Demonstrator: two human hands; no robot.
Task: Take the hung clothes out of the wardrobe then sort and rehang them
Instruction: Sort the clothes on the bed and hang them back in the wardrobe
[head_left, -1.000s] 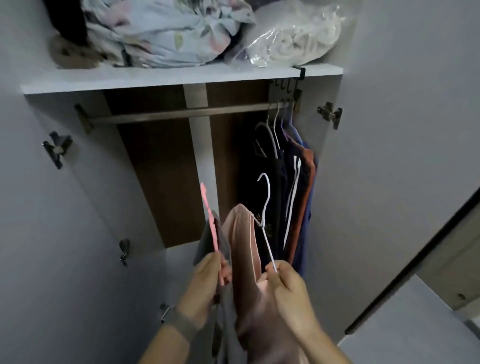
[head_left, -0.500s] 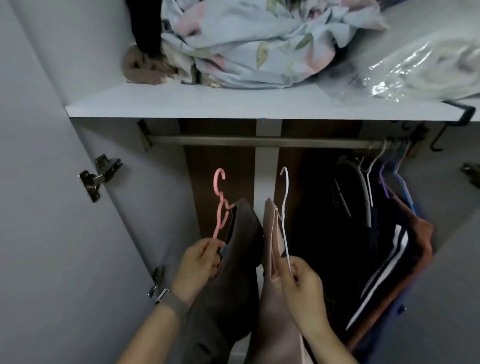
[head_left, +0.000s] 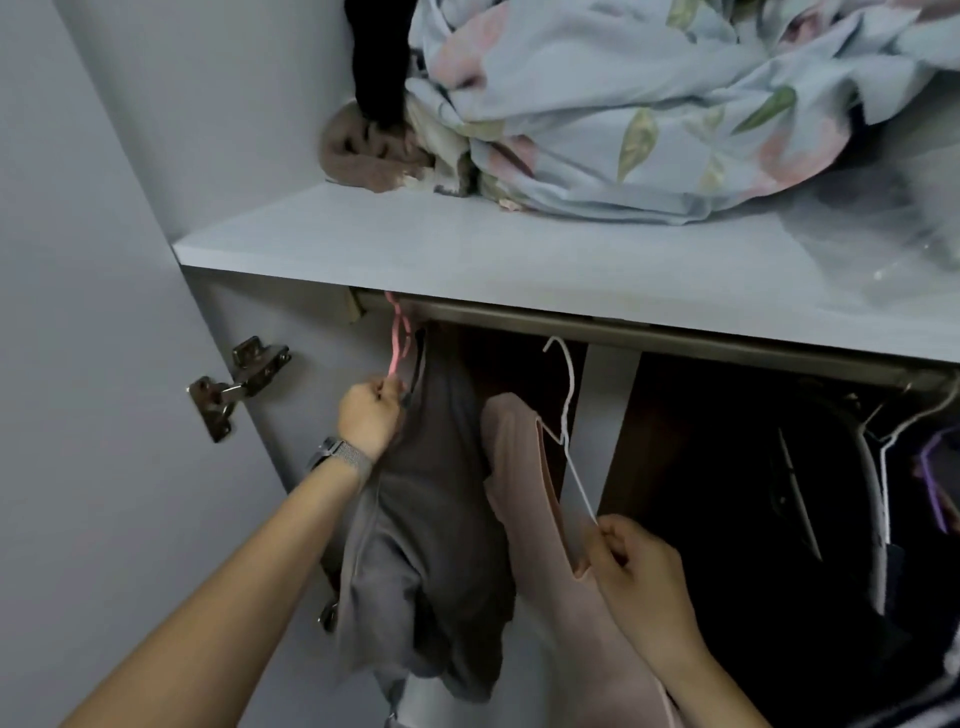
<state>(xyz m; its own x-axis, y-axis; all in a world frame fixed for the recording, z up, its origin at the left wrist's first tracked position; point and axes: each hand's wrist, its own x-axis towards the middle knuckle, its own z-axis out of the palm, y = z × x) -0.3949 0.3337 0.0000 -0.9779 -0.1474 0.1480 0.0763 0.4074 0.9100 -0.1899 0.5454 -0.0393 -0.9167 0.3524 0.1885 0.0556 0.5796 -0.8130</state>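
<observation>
Grey-white board makes up the wardrobe (head_left: 104, 260), its shelf (head_left: 519, 260) running across the frame from nine o'clock towards three. On the shelf at twelve to two o'clock lies a heap of pale blue flowered bedding (head_left: 649, 119), with a brown fuzzy bundle (head_left: 358, 156) beside it at eleven o'clock and a clear plastic bag (head_left: 883, 249) at three. Under the shelf a metal rail (head_left: 675, 338) spans the opening. At four o'clock dark clothes (head_left: 753, 493) hang bunched at the rail's right end on white and purple hangers. Near the centre, at six o'clock, a grey garment (head_left: 431, 545) hangs from a pink hanger (head_left: 397, 332), whose hook reaches up to the rail at its left end; whether it rests over the rail I cannot tell. Just beside it at five o'clock is a pink garment (head_left: 530, 493) on a white wire hanger (head_left: 569, 405), the hook below the rail and apart from it. The left hand (head_left: 369, 410), at nine o'clock of the grey garment, has its fingers clenched round the pink hanger's neck. The right hand (head_left: 634, 566), at five o'clock, pinches the white hanger's wire between thumb and fingers. A watch (head_left: 332, 454) sits on the left wrist. A metal hinge (head_left: 234, 384) is fixed to the side wall at nine o'clock.
</observation>
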